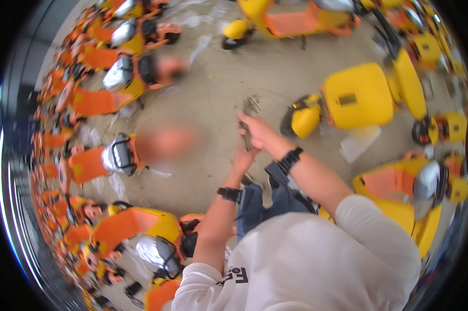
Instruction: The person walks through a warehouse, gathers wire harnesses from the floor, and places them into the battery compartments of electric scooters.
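Note:
In front of my body, both hands are close together on a slim, dark greyish object point(246, 136) whose exact kind is too blurred to tell. My right hand point(259, 131) is closed round its upper part. Just below, my left hand point(245, 156) has its fingers closed at the object's lower end. Thin dark loops point(252, 103) show beyond my right hand; I cannot tell whether they belong to the object or lie on the floor. Nearest to my hands, on the right, is a yellow scooter point(358, 96) with a dark front wheel.
Rows of orange and yellow scooters point(96, 102) line the left side, several with silver-wrapped parts. Another yellow and orange scooter point(291, 23) stands at the far side. Clear plastic scraps point(359, 141) lie on the grey-brown floor point(218, 96). A yellow scooter point(389, 181) is close by my right arm.

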Demonstrator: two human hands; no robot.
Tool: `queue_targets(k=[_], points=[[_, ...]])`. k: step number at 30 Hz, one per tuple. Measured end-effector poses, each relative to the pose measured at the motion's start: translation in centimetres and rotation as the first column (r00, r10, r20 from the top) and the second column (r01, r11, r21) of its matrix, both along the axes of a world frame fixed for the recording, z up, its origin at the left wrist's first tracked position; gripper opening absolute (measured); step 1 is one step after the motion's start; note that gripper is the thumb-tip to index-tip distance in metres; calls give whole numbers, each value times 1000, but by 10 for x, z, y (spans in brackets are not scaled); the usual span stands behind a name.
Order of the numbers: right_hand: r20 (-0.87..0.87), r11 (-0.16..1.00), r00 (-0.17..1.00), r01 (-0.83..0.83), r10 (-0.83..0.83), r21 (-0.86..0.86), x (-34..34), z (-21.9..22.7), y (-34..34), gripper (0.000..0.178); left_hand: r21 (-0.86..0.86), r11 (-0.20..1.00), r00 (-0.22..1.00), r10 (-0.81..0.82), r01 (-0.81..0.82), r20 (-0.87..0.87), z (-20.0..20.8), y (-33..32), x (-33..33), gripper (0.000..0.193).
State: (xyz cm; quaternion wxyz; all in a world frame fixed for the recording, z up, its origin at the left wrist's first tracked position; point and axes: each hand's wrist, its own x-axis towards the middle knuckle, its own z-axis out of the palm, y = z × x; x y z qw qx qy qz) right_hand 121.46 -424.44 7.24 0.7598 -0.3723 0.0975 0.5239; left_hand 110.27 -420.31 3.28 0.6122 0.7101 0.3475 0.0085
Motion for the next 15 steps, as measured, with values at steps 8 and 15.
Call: queue_targets(k=[8, 15], points=[[40, 994, 996, -71, 75, -84, 42, -6, 6, 25, 43, 980, 976, -189, 195, -106, 26, 15, 57, 45], [128, 952, 990, -10, 52, -307, 96, -57, 19, 24, 202, 767, 788, -614, 609, -49, -52, 91, 93, 43]])
